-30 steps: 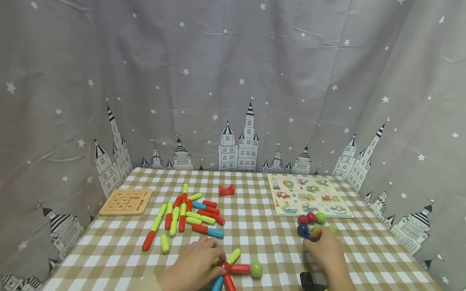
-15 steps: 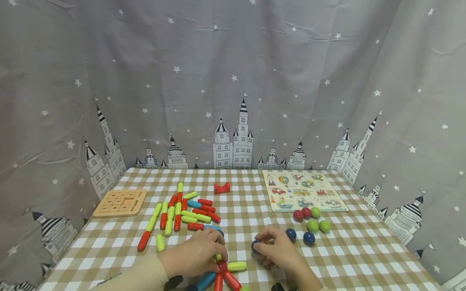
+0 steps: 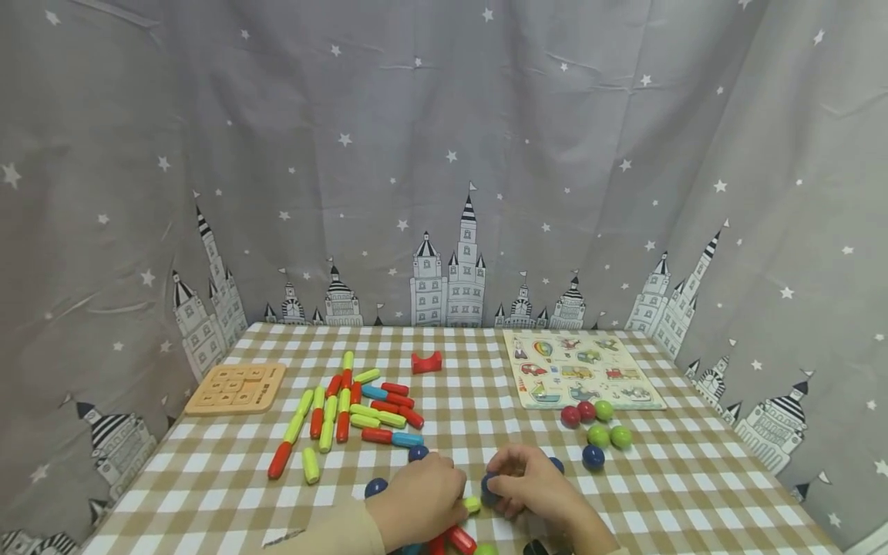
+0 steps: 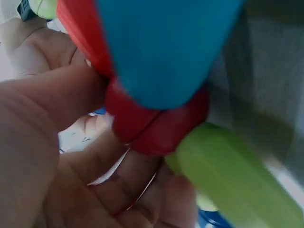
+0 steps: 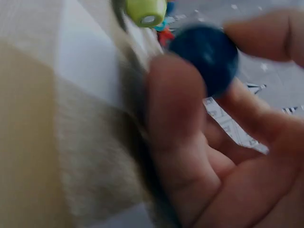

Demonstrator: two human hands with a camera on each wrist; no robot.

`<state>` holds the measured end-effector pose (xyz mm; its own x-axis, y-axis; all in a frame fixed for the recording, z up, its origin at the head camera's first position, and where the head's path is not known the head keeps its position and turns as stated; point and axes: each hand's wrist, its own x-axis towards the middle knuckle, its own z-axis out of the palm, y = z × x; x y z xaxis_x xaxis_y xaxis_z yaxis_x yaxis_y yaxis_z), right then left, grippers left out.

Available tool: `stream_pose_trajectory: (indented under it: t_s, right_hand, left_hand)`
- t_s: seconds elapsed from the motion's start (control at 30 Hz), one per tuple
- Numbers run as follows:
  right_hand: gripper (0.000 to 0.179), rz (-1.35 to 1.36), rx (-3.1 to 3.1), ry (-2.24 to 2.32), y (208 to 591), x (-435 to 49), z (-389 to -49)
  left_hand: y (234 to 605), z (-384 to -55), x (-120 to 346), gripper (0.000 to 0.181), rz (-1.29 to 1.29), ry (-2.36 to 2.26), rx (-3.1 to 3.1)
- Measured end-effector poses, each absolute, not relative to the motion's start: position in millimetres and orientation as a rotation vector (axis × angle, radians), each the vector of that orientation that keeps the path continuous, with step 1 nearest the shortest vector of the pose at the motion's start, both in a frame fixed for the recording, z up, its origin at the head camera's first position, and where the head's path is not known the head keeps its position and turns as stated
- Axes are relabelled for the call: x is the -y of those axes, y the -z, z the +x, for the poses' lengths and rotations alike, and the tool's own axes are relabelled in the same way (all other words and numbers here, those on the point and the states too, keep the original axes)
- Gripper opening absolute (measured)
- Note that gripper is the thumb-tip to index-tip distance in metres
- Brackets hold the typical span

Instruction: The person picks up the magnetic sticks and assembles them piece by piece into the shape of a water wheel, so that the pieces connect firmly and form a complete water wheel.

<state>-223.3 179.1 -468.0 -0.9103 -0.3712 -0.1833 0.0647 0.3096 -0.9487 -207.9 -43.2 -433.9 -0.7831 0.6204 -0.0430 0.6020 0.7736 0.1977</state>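
Observation:
In the left wrist view, my left hand [image 3: 419, 501] pinches a red ball [image 4: 156, 128] between thumb and fingers. A blue rod [image 4: 166, 52], a red rod [image 4: 83, 35] and a yellow-green rod [image 4: 237, 175] fan out from that ball. Just to the right, my right hand [image 3: 537, 486] holds a dark blue ball [image 5: 209, 59] between thumb and fingertips. The yellow-green rod's end, with a silver disc, faces the blue ball across a small gap. Two more blue balls [image 3: 376, 487] show beside the left hand, which hides much of the rod figure.
Loose red, yellow-green and blue rods [image 3: 343, 405] lie at left centre. Red, green and blue balls [image 3: 598, 436] sit at right, in front of a picture puzzle board [image 3: 583, 370]. A wooden number puzzle [image 3: 236, 388] and a red curved block [image 3: 426, 362] lie further back.
My right hand has come left from the ball group, bringing a blue ball to the centre. My left hand has shifted right, and the rod figure has turned in its grip.

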Motion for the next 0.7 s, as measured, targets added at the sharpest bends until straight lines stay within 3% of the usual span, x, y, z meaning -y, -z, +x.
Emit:
stream_pose_trajectory:
  t_s: [0.37, 0.5, 0.7]
  right_hand:
    - [0.031, -0.351, -2.138, 1.623, 466.1, -181.2, -221.4]
    - [0.03, -0.341, -2.24, 1.624, 466.5, -180.8, -221.7]
    - [0.023, -0.309, -2.428, 1.62, 462.2, -182.6, -224.8]
  left_hand:
    - [441.1, -202.5, 52.3, 0.017, 0.92, -0.553, -2.791]
    - [436.1, -208.1, 82.6, 0.023, 0.94, -0.662, -2.764]
    - [442.8, -214.2, 146.6, 0.018, 0.802, -0.946, -2.706]
